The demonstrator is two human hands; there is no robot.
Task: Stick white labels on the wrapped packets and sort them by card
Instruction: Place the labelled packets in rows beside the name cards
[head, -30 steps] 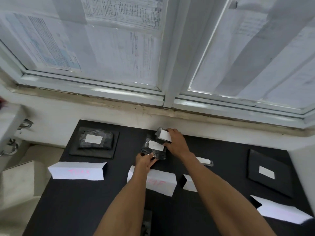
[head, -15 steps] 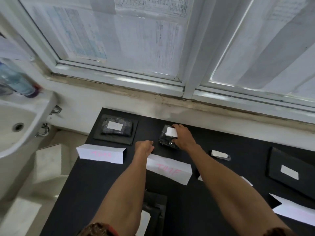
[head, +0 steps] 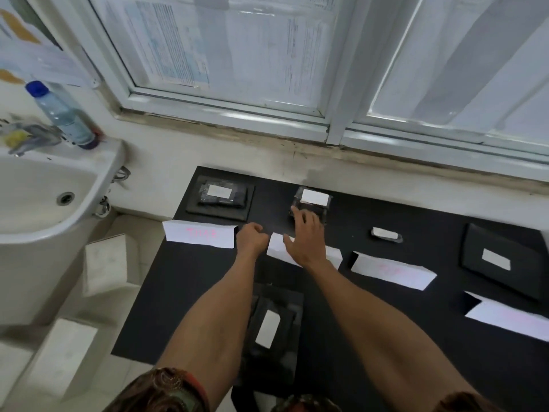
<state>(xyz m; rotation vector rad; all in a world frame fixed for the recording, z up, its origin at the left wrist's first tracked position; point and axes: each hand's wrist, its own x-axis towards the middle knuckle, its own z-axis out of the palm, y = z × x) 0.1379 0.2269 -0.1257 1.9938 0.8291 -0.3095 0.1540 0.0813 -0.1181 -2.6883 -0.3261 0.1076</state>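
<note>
On the black table mat (head: 190,292), a stack of wrapped packets (head: 314,200) with a white label on top lies behind the middle card (head: 274,248). My right hand (head: 306,237) hovers over that card with its fingers spread, the fingertips at the stack's front edge and holding nothing. My left hand (head: 251,239) rests on the mat as an empty fist, between the left card (head: 202,237) and the middle one. Another labelled packet (head: 221,194) lies behind the left card. One more labelled packet (head: 269,327) lies between my forearms.
A small labelled packet (head: 386,234) sits behind the third card (head: 392,270). A flat black labelled packet (head: 499,258) lies behind the far-right card (head: 511,318). A white sink (head: 44,203) with a bottle (head: 64,117) stands to the left, and the window wall is behind.
My right hand set the labelled packet on the middle stack, let go and drew back towards me. My left hand drew back into a fist. The view swung left, showing the sink.
</note>
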